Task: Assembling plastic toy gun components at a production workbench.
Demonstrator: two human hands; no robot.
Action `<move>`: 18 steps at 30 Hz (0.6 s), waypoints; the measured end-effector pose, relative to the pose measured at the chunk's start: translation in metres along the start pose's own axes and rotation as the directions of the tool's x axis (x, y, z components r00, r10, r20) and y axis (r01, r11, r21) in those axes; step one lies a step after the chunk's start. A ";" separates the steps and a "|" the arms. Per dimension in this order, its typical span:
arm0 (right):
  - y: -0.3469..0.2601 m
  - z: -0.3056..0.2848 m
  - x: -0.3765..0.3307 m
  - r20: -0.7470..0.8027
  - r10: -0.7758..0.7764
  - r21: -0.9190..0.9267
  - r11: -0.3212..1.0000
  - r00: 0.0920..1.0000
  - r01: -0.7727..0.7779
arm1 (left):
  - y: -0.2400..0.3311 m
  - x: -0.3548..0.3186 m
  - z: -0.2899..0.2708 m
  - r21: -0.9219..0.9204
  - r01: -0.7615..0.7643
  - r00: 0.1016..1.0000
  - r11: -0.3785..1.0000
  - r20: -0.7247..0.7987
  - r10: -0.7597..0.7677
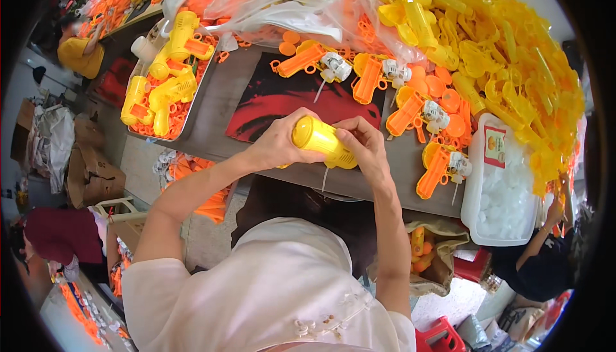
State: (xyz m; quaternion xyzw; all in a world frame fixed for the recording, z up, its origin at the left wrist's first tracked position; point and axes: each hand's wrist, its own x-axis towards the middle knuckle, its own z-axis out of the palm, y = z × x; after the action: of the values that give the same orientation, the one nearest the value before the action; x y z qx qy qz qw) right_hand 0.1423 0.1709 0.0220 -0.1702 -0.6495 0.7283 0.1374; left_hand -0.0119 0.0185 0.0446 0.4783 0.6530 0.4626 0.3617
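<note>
"Where is the piece in the grip?"

"The yellow housing [324,145] is between the two hands, above the near part of the tabletop [218,111]. The left hand [282,141] is closed round its left end, thumb on the near side, with the domed cap showing. The right hand [366,150] is bent in at the other end, its thumb against the housing and its fingers partly curled; I can't see how firmly they press. A thin pale strand hangs just below."

"Any writing?"

"The white tub [470,223] on the right has a red-and-white label [495,146], too small to read reliably. The white cylinders [436,114] on the orange-and-yellow assemblies [405,118] carry dark print, also too fine to make out."

"And edges, room to move?"

"The table's near edge runs between the hands and the person's body. To the left, grey tabletop shows between the tray [186,120] of yellow and orange parts and the black-and-red mat [256,111]. The mat lies just beyond the hands. On the right it's tighter: four assemblies stretch in a line from the far side toward the near edge, and past them stand the tub and a heap of yellow parts [513,63]."
</note>
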 end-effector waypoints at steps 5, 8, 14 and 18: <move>-0.024 0.027 -0.012 0.046 -0.265 -0.259 0.928 0.963 0.268 | 0.023 -0.002 0.000 0.316 -0.125 0.992 0.940 0.025 0.124; -0.031 0.019 -0.015 0.055 -0.138 -0.258 0.955 0.989 0.148 | 0.021 -0.002 0.018 0.483 -0.151 0.974 0.863 -0.077 0.213; -0.026 0.006 -0.029 -0.053 -0.188 -0.206 0.963 0.981 0.173 | 0.036 -0.011 -0.015 0.148 -0.156 0.983 0.976 -0.073 0.169; -0.058 0.008 -0.036 -0.027 -0.145 -0.437 0.891 0.989 0.119 | 0.041 -0.008 -0.036 0.221 -0.337 0.941 0.915 0.064 0.331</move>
State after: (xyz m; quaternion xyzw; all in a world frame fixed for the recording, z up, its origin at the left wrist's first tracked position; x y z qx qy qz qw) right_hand 0.1698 0.1554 0.0829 -0.1735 -0.8010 0.5488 0.1644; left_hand -0.0303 0.0062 0.0954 0.6270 0.6059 0.4333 0.2282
